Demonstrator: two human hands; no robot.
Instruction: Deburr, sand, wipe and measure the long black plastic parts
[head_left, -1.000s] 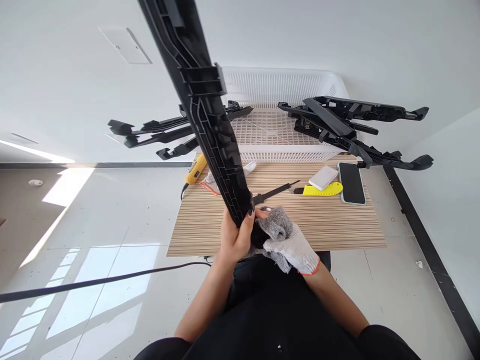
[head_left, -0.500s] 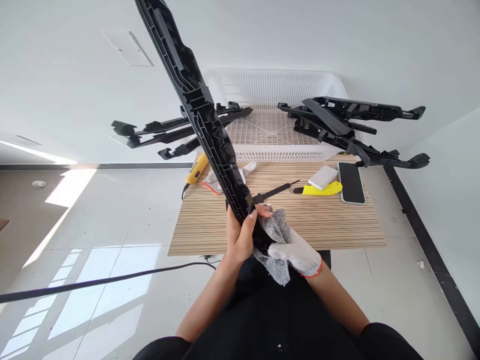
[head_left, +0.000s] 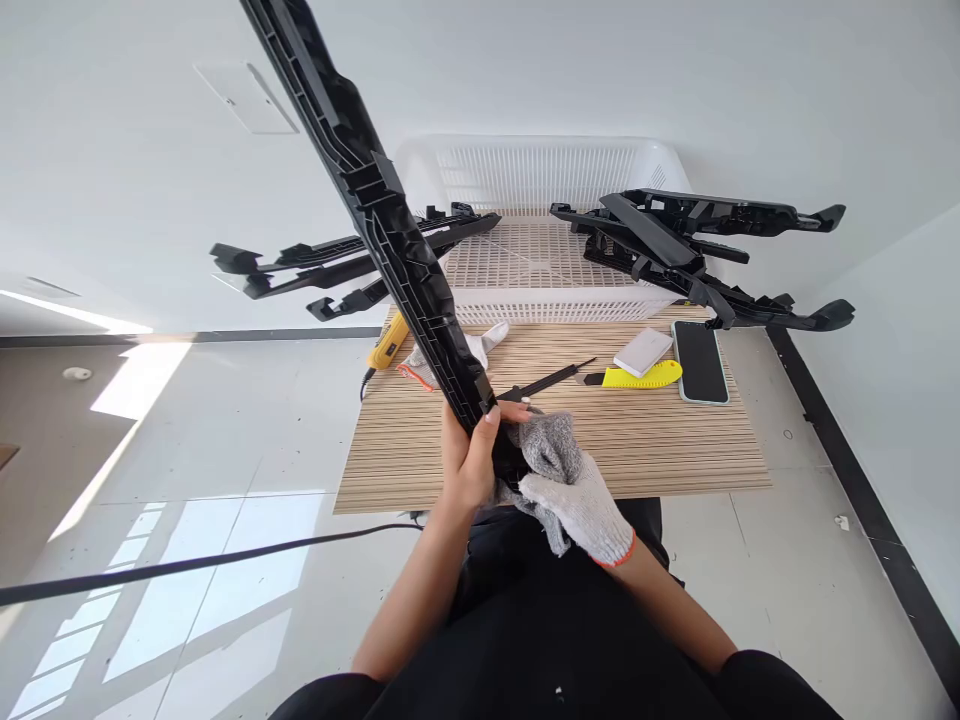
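Observation:
A long black ribbed plastic trim piece (head_left: 409,265) slants from the upper left down to my hands, in front of the table. Bare, my left hand (head_left: 472,462) is wrapped round it near its lower end. My right hand (head_left: 574,505), in a white knitted glove with an orange cuff, grips a grey cloth (head_left: 551,445) against that lower end. The cloth is bunched around the tip and hides part of it. Just beyond my fingers, a black caliper-like tool (head_left: 547,382) lies on the table.
A white plastic basket (head_left: 547,305) at the table's back has several black trim pieces (head_left: 675,255) jutting over both sides. On the striped table (head_left: 405,460) lie a yellow-handled tool (head_left: 388,342), a glove (head_left: 480,345), a yellow utility knife (head_left: 641,376), a white box (head_left: 643,352) and a phone (head_left: 700,362).
The trim piece and both hands have shifted slightly left in view. My right hand has moved up and left with the cloth, which is now bunched differently around the lower end.

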